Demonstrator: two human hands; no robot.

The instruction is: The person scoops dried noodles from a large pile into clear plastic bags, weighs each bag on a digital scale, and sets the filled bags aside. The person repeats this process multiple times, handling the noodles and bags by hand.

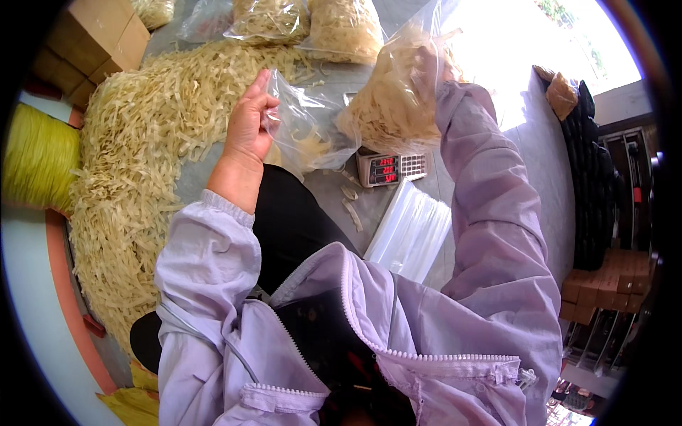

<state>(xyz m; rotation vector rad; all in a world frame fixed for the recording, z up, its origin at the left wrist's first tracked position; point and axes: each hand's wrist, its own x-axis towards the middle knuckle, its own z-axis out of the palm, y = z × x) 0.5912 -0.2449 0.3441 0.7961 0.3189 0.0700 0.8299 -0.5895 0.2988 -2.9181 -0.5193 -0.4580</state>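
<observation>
My left hand (pixel 252 124) pinches the edge of a clear plastic bag (pixel 305 121) that has a few pale strips in its bottom. My right hand (pixel 439 67), partly hidden behind plastic, grips a bag (pixel 383 106) filled with pale, flat dried strips, raised near a digital scale (pixel 408 167) with red displays. A stack of flat clear bags (pixel 408 227) lies on the grey floor to the right of my black-clad leg (pixel 291 213). A large loose heap of strips (pixel 128 142) spreads along my left side.
Filled bags (pixel 341 35) stand at the back. Cardboard boxes (pixel 114 42) are at upper left, a yellow bundle (pixel 39 160) at left. Along the right are dark padded items (pixel 582 177), brown cartons (pixel 604 284) and a bright opening.
</observation>
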